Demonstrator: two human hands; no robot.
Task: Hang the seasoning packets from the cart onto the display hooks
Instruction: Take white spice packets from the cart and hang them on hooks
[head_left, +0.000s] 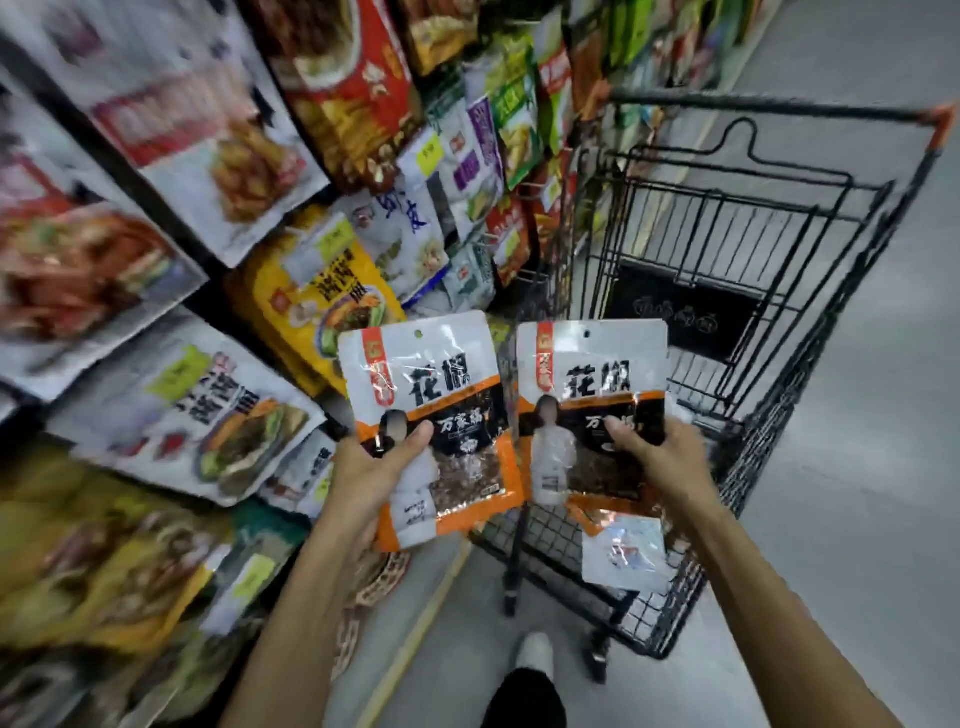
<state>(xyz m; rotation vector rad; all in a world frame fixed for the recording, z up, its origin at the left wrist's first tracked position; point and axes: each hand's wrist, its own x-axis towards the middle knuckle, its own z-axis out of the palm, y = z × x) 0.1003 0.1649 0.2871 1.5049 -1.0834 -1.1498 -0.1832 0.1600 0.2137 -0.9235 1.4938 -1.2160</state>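
The left packet (423, 384) is gripped at its lower left edge by the left hand (376, 465), thumb laid across the front. The right packet (592, 374), just beside it at frame centre, is gripped likewise at its lower right by the right hand (662, 457). Another packet (623, 551) is seen in the cart (779, 106) below.

Just left of the wire cart (779, 105), the left hand (371, 470) grips a seasoning packet (441, 374). The right hand (662, 457) grips a second packet (592, 364) over the cart's near end. A third packet (623, 553) lies inside the cart, and hanging display packets (322, 291) crowd its left side.
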